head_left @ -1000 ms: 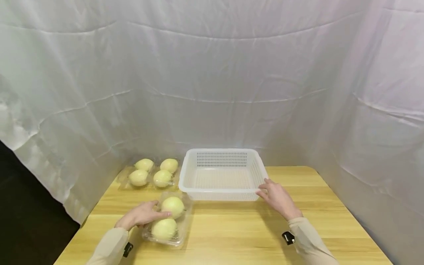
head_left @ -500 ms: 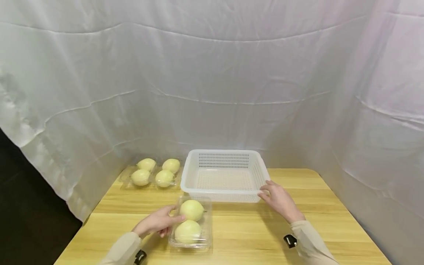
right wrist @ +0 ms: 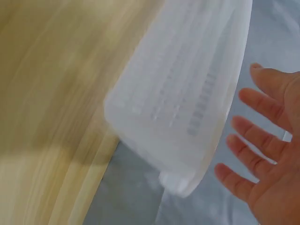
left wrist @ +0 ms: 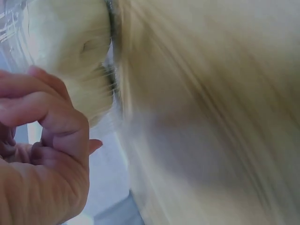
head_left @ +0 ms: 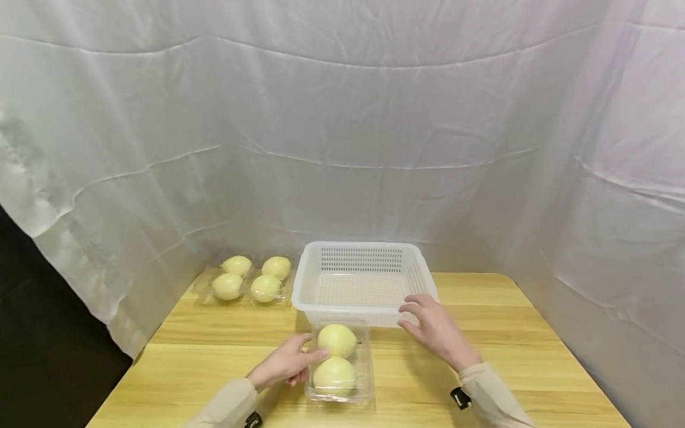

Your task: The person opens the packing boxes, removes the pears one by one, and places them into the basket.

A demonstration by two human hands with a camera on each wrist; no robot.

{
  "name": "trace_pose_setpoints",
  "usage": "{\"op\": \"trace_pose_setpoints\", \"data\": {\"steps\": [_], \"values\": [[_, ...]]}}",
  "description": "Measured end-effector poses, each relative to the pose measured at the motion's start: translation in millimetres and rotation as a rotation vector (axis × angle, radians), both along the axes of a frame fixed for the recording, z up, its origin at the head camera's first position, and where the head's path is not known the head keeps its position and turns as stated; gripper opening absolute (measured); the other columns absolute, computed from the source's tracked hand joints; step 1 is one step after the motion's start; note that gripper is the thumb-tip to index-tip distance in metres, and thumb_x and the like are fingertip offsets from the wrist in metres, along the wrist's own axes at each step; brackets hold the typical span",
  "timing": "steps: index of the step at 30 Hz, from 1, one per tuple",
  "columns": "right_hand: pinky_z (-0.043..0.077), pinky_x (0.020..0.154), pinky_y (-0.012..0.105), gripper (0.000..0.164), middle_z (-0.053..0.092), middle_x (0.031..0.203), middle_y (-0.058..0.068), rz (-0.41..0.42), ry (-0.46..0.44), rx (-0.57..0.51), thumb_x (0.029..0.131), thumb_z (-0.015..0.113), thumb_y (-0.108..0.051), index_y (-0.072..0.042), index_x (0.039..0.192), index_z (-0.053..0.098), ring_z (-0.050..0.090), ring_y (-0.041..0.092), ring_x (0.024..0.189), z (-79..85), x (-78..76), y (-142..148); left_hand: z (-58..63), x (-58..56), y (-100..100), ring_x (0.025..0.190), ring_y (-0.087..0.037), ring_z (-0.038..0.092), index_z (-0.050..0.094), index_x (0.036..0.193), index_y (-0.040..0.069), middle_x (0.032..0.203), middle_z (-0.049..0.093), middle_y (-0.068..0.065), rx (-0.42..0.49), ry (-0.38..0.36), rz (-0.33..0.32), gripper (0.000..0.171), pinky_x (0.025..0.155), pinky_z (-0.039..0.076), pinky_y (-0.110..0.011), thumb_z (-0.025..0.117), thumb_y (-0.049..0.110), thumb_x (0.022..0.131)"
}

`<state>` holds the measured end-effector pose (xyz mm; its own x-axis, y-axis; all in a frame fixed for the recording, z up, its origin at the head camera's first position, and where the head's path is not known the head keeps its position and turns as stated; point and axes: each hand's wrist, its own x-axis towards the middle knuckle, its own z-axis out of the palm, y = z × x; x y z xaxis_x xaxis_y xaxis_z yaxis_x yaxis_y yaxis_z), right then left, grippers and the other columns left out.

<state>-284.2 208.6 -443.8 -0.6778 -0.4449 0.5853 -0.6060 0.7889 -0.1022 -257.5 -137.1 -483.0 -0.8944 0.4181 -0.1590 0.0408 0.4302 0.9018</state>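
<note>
My left hand (head_left: 289, 359) grips the left side of a clear plastic clamshell box (head_left: 366, 371), its thumb over the top edge. Inside sit two pale yellow pears (head_left: 336, 340), one behind the other. In the left wrist view curled fingers (left wrist: 56, 108) lie against the box, partly hiding the pears (left wrist: 70, 37). My right hand (head_left: 436, 330) hovers by the front right corner of a white plastic basket (head_left: 348, 309), fingers spread and holding nothing. The right wrist view shows a gap between its fingertips (right wrist: 234, 122) and the basket rim. No fruit shows in the basket.
Two more clear boxes of pears (head_left: 227, 286) stand at the back left of the wooden table (head_left: 214, 333), left of the basket. Pale curtains (head_left: 374, 148) enclose the back and sides. The held box is just in front of the basket.
My left hand has carried the box of pears rightward, from left of the basket to in front of it. My right hand has come off the basket's corner and shifted slightly left.
</note>
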Motion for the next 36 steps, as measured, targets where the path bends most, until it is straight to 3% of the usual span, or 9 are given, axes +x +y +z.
{"op": "trace_pose_setpoints", "data": {"steps": [5,9,11,15,20,24,28,36], "values": [[0.054,0.091,0.041,0.025,0.069,0.110,0.009,0.138,0.041,0.032,0.079,0.081,-0.023,-0.011,0.099,0.072,0.063,0.024,0.104,-4.9,11.2,-22,-1.1,0.4,14,0.034,-0.005,0.040,0.029,0.146,-0.012,0.050,0.054,0.001,-0.001,0.014,0.014,0.090,0.033,0.034,-0.018,0.065,0.048,0.090],[0.055,0.089,0.039,0.030,0.068,0.113,0.004,0.201,-0.105,0.099,0.084,0.074,-0.036,-0.013,0.105,0.072,0.063,0.020,0.105,-7.4,24.9,-40,-1.4,0.7,26,0.035,-0.005,0.040,0.029,0.146,-0.011,0.051,0.054,0.001,0.012,0.005,0.025,0.089,0.033,0.034,-0.018,0.065,0.048,0.090],[0.053,0.094,0.043,0.041,0.066,0.119,0.004,0.214,-0.206,0.136,0.086,0.070,-0.046,-0.014,0.111,0.071,0.062,0.021,0.110,-8.4,31.4,-48,-1.1,0.9,31,0.036,-0.005,0.039,0.030,0.146,-0.011,0.051,0.054,0.001,0.022,0.000,0.026,0.088,0.034,0.034,-0.017,0.065,0.048,0.091],[0.049,0.099,0.051,0.064,0.059,0.133,0.007,0.197,-0.311,0.218,0.082,0.062,-0.066,-0.017,0.124,0.065,0.057,0.026,0.120,-8.3,41.7,-59,0.0,3.0,35,0.037,-0.006,0.040,0.030,0.147,-0.010,0.053,0.054,0.001,0.039,0.004,0.014,0.085,0.035,0.034,-0.018,0.062,0.047,0.093],[0.052,0.092,0.053,0.082,0.051,0.141,0.011,0.175,-0.337,0.293,0.076,0.060,-0.075,-0.020,0.136,0.055,0.051,0.029,0.127,-4.3,50.3,-71,2.7,8.1,24,0.039,-0.008,0.046,0.031,0.147,-0.005,0.058,0.058,-0.004,0.062,0.031,0.019,0.076,0.038,0.038,-0.019,0.061,0.042,0.095],[0.053,0.089,0.054,0.086,0.045,0.146,0.013,0.164,-0.368,0.333,0.075,0.062,-0.075,-0.024,0.142,0.049,0.046,0.033,0.132,-0.3,55.1,-82,5.5,13.5,14,0.046,-0.011,0.055,0.041,0.136,0.000,0.072,0.062,-0.010,0.110,0.023,-0.019,0.060,0.042,0.043,-0.021,0.065,0.034,0.093],[0.054,0.086,0.056,0.085,0.043,0.148,0.012,0.151,-0.410,0.369,0.073,0.067,-0.072,-0.032,0.144,0.046,0.044,0.038,0.132,7.8,59.5,-93,5.0,18.9,11,0.061,-0.017,0.064,0.043,0.135,0.001,0.088,0.064,-0.009,0.141,0.017,-0.061,0.059,0.051,0.051,-0.026,0.069,0.030,0.091],[0.048,0.090,0.065,0.087,0.034,0.155,0.015,0.065,-0.537,0.431,0.067,0.073,-0.071,-0.051,0.144,0.039,0.039,0.049,0.135,14.4,62.6,-109,-2.0,24.7,9,0.072,-0.011,0.060,0.059,0.108,-0.001,0.095,0.062,-0.006,0.191,0.009,-0.131,0.032,0.055,0.047,-0.020,0.073,0.018,0.086]]}}
